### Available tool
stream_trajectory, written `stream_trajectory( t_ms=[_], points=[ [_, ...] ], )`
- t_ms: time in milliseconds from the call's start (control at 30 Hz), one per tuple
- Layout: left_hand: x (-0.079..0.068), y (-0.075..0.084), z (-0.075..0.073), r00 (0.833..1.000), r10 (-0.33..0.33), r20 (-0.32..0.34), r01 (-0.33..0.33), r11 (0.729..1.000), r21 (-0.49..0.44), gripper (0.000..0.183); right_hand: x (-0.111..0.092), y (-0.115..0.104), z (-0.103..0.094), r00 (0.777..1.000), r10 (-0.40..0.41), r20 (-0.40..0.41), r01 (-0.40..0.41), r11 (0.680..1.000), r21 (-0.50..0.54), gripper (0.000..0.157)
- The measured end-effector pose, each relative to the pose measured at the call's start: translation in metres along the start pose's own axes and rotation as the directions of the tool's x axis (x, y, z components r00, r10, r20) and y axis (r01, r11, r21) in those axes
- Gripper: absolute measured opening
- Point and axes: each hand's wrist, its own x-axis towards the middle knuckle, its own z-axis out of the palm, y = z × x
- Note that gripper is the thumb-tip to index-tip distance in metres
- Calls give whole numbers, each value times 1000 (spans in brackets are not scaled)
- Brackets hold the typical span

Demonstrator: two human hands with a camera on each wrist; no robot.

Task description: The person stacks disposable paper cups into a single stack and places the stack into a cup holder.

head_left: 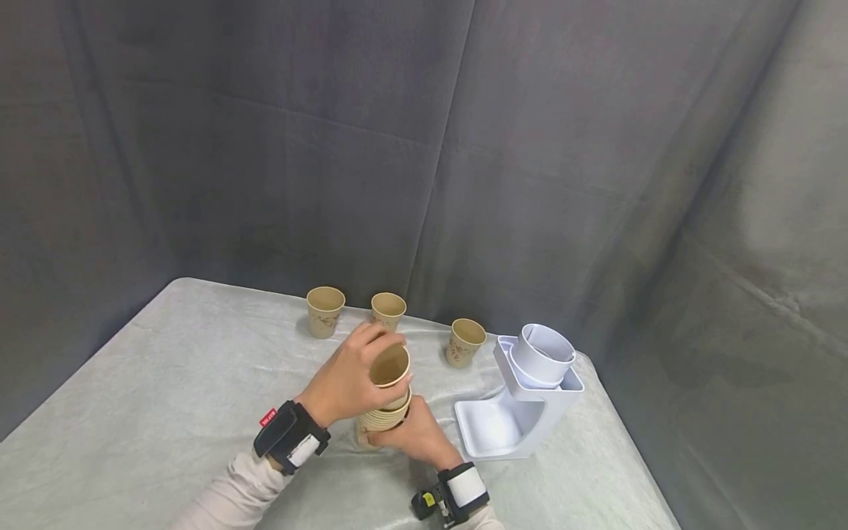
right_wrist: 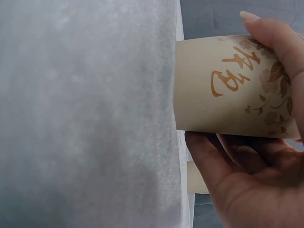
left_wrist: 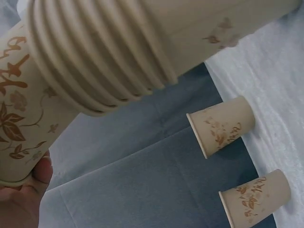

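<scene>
A stack of tan paper cups [head_left: 383, 421] with nested rims stands on the cloth-covered table, and my right hand [head_left: 420, 434] grips it low around the side. In the right wrist view, thumb and fingers lie on either side of the lowest cup [right_wrist: 228, 90], which has brown lettering and flowers. My left hand [head_left: 351, 375] holds the top paper cup [head_left: 391, 364] near its rim, fingers at the far side and thumb at the near side. This top cup [left_wrist: 19, 114] sits tilted in the left wrist view, raised from the ribbed rims [left_wrist: 95, 52] but still overlapping them.
Three single paper cups stand upright towards the back edge: a left one [head_left: 323, 316], a middle one [head_left: 388, 305] and a right one [head_left: 465, 342]. A white stand [head_left: 543, 412] with a round ring [head_left: 545, 357] on top and a flat tray base is at the right. Grey curtains [head_left: 424, 147] hang behind.
</scene>
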Motion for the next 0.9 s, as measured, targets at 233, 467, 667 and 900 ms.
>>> stream_trajectory(
  t_ms=[233,467,667,900],
  points=[
    [-5,-5,5,1000,-18,23,17,999,27,42,-2,-3,0,1000,5,-16,-5,1000,-9,60],
    [-10,-6,9,998,-37,53,35,999,28,43,-8,-34,-7,1000,-18,-7,18,1000,13,54],
    [-14,-6,13,997,-28,71,25,999,36,42,-11,-46,-10,1000,-1,13,1,1000,12,51],
    [-17,-5,18,996,-46,76,42,998,51,42,-10,-43,-9,1000,-3,13,3,1000,13,50]
  ],
)
